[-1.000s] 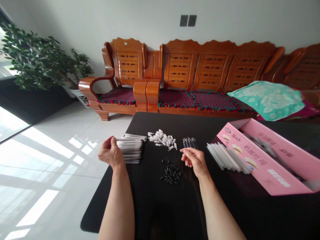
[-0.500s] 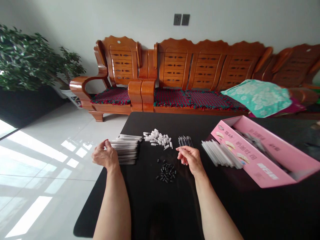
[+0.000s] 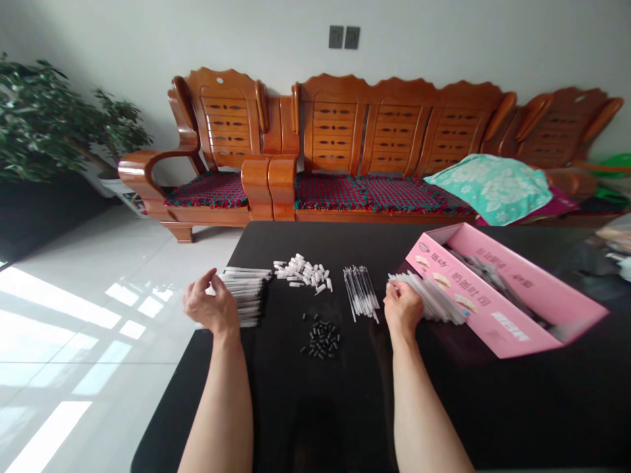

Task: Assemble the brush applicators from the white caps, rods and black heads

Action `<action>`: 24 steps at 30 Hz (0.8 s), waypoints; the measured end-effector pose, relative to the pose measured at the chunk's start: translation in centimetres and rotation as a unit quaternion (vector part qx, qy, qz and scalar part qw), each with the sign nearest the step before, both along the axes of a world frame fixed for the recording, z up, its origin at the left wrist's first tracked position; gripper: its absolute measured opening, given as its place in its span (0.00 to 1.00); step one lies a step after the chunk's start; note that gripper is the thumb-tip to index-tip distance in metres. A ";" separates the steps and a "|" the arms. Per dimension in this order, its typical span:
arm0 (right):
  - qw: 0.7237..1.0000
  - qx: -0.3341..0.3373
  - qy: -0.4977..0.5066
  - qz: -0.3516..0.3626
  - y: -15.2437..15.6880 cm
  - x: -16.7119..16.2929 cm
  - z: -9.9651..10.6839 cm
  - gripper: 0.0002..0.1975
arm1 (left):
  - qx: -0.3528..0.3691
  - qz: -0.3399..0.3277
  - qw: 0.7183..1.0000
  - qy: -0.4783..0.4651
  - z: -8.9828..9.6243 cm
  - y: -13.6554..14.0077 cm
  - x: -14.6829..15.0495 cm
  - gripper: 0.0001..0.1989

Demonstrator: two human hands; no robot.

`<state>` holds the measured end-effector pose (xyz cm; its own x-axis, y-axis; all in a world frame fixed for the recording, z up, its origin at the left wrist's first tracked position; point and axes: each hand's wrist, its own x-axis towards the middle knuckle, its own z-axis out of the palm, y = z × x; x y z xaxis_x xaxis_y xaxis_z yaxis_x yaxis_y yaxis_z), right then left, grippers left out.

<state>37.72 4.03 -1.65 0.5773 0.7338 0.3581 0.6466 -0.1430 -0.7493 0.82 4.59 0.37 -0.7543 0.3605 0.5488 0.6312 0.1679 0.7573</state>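
Note:
My left hand hovers at the table's left edge, by the left end of a stack of assembled-looking pens; its fingers are loosely bent and apart, with nothing visible in them. My right hand is at the left end of a pile of translucent white pen barrels, fingers closed together on a barrel. Between the hands lie a row of thin pen refills, a heap of small white pieces and a heap of small black plugs.
A long pink box with printed sides stands behind the barrels on the black table, holding greyish things. Beyond the table is a wooden bench with a turquoise cushion. A potted plant stands at the left.
My right hand has moved right, from the refills to the pen barrels, and its fingers have closed there. My left hand stays near the pen stack. The view has shifted slightly.

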 end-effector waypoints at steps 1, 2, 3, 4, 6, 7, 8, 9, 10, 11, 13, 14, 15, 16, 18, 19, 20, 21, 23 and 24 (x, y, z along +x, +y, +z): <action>0.998 -0.024 -0.039 -0.037 0.0 0.7 -0.2 0.14 | 0.001 -0.023 1.000 0.015 0.1 0.0 0.8 0.14; 0.995 -0.044 -0.063 -0.065 0.0 1.3 -0.4 0.14 | 0.001 -0.048 0.998 0.028 0.3 -0.1 1.7 0.14; 0.992 -0.057 -0.080 -0.084 0.0 1.7 -0.6 0.13 | -0.003 -0.077 0.996 0.038 0.4 -0.1 2.7 0.14; 0.989 -0.066 -0.092 -0.095 0.0 2.0 -0.8 0.13 | -0.007 -0.106 0.993 0.044 0.5 -0.2 3.7 0.13; 0.985 -0.078 -0.115 -0.105 -0.1 2.4 -1.3 0.10 | -0.013 -0.164 0.985 0.053 0.4 -0.3 5.6 0.12; 0.983 -0.082 -0.124 -0.108 -0.1 2.5 -1.6 0.09 | -0.017 -0.193 0.979 0.054 0.3 -0.3 6.4 0.12; 0.982 -0.084 -0.132 -0.110 0.0 2.5 -1.9 0.08 | -0.022 -0.220 0.974 0.055 0.1 -0.3 7.2 0.11; 0.981 -0.080 -0.137 -0.111 0.0 2.5 -2.1 0.07 | -0.028 -0.249 0.966 0.057 0.0 -0.3 7.9 0.11; 0.981 -0.068 -0.142 -0.112 0.0 2.6 -2.4 0.07 | -0.037 -0.277 0.958 0.060 -0.3 -0.2 8.5 0.11; 0.982 -0.052 -0.144 -0.111 0.0 2.6 -2.5 0.08 | -0.047 -0.306 0.949 0.064 -0.5 -0.2 9.0 0.10; 0.983 -0.030 -0.146 -0.107 0.0 2.5 -2.4 0.10 | -0.073 -0.361 0.927 0.073 -0.8 -0.2 9.7 0.10; 0.983 -0.033 -0.145 -0.105 0.0 2.4 -2.2 0.10 | -0.087 -0.385 0.916 0.076 -1.0 -0.2 10.0 0.09; 0.983 -0.044 -0.141 -0.106 0.0 2.2 -1.8 0.09 | -0.100 -0.405 0.906 0.078 -1.1 -0.2 10.2 0.09; 0.983 -0.062 -0.137 -0.105 0.0 2.0 -1.4 0.07 | -0.112 -0.420 0.897 0.078 -1.2 -0.2 10.3 0.08; 0.987 -0.052 -0.113 -0.100 -0.1 1.0 -0.3 0.08 | -0.133 -0.443 0.883 0.077 -1.5 -0.2 10.6 0.08; 0.993 -0.019 -0.092 -0.076 -0.2 0.4 0.1 0.10 | -0.140 -0.452 0.877 0.077 -1.6 -0.2 10.8 0.08; 0.997 0.022 -0.055 -0.040 -0.2 -0.4 0.5 0.11 | -0.144 -0.463 0.871 0.077 -1.7 -0.1 10.9 0.08; 0.998 0.057 0.002 0.011 -0.3 -1.2 0.8 0.12 | -0.145 -0.476 0.864 0.078 -1.8 0.0 11.1 0.09; 0.977 0.078 0.160 0.118 -0.4 -2.9 1.0 0.14 | -0.143 -0.502 0.849 0.082 -2.1 0.2 11.5 0.10; 0.955 0.071 0.238 0.163 -0.4 -3.7 0.9 0.14 | -0.143 -0.514 0.841 0.086 -2.2 0.3 11.8 0.11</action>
<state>34.01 3.60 -0.72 0.4487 0.8658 0.2216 0.2201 0.1333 -0.9663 12.60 4.88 -1.84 0.1180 0.9100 0.3974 0.6504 -0.3733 0.6616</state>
